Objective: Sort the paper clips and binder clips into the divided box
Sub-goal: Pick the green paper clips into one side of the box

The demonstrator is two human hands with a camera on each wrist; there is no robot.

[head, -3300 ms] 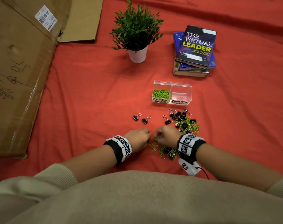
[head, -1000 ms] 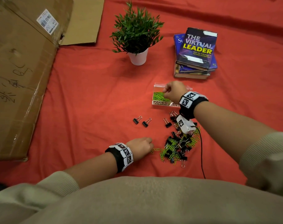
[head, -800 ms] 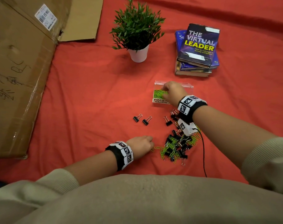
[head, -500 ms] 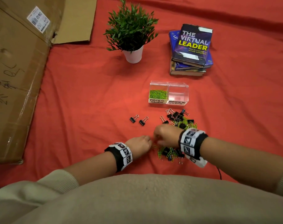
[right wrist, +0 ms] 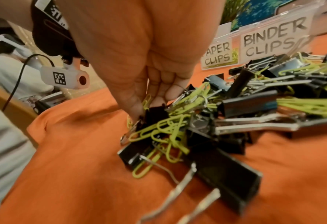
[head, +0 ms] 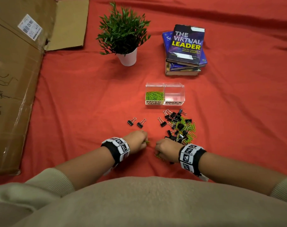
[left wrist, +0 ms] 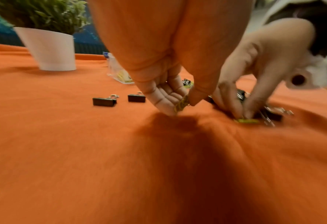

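Note:
A mixed pile (head: 180, 126) of black binder clips and green paper clips lies on the red cloth, in front of the clear divided box (head: 182, 89). The box's left cell holds green paper clips (head: 154, 95); the cell labelled BINDER CLIPS (head: 174, 95) holds nothing. My left hand (head: 145, 141) hovers left of the pile and pinches a few green paper clips (left wrist: 182, 104). My right hand (head: 157, 154) is at the pile's near edge, its fingertips (right wrist: 137, 110) pinching a green paper clip (right wrist: 147, 99) among the binder clips. Three binder clips (head: 131, 122) lie apart to the left.
A potted plant (head: 128, 58) in a white pot and a stack of books (head: 185, 51) stand beyond the box. Flattened cardboard (head: 13, 89) covers the left side. Bare red cloth lies between the cardboard and the clips.
My right hand went up to the paper clip cell, then came back down to the pile's near edge. My left hand stayed by the pile with its clips.

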